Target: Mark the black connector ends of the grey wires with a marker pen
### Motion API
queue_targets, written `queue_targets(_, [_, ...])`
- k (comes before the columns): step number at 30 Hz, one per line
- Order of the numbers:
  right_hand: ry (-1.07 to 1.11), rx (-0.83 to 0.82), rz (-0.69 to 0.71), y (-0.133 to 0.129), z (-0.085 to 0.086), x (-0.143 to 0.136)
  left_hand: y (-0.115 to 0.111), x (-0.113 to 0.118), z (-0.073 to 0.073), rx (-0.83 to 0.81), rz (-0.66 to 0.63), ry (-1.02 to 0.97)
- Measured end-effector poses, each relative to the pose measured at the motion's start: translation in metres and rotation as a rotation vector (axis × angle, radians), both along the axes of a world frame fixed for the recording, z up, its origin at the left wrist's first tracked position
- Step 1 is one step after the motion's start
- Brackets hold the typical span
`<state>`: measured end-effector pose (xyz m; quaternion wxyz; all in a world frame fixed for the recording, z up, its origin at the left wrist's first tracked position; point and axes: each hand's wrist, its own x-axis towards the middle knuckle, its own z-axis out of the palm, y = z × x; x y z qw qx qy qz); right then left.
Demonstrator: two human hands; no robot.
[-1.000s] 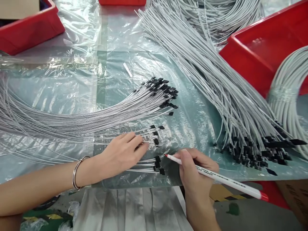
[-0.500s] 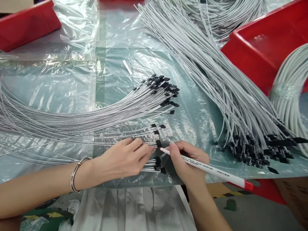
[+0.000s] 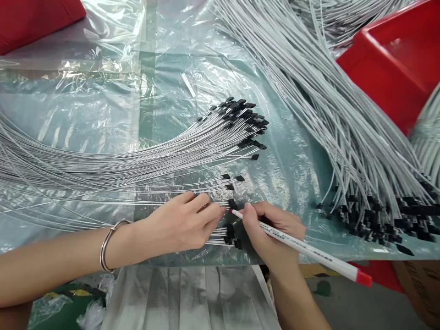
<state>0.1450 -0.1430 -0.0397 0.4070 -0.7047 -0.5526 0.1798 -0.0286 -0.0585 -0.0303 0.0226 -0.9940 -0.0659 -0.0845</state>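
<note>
Pinching narrowly with the left hand point(image 3: 189, 223) at a thin cable point(image 3: 225, 204) just behind its black connector point(image 3: 232, 204), as far as can be seen past the fingers; gripping a white marker point(image 3: 309, 250) in the right hand point(image 3: 270, 253), closed around the barrel, with the red tip beside that same connector. Laid out over the plastic sheet point(image 3: 85, 123), between a few loose connectors point(image 3: 229, 187) on the far side and a small connector cluster point(image 3: 229, 231) on the near side. Farther off, a fanned bundle point(image 3: 137, 165); to the right, a thicker bundle point(image 3: 309, 82) beside a red bin point(image 3: 388, 78).

Best to hold the cable straight, close to the connector, to stop any rolling. Brace the right hand, touch lightly, and keep ink clear of the left fingertips and neighbouring strands. Impossible to tell whether touching or just short at the tip.

Dark printing along the marker's barrel, too blurred to read. More lettering on the cardboard box point(image 3: 417, 288), equally unreadable. No legible brand.
</note>
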Motion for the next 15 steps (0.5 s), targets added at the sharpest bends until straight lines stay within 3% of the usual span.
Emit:
queue_targets(10, [-0.046, -0.014, -0.013, 0.0005, 0.0007, -0.0001, -0.0008, -0.0005, -0.0038, 0.002, 0.007, -0.015])
queue_targets(15, [0.036, -0.012, -0.052, -0.0015, 0.0001, 0.001, -0.0004, -0.0008, -0.0035, -0.009, -0.006, -0.012])
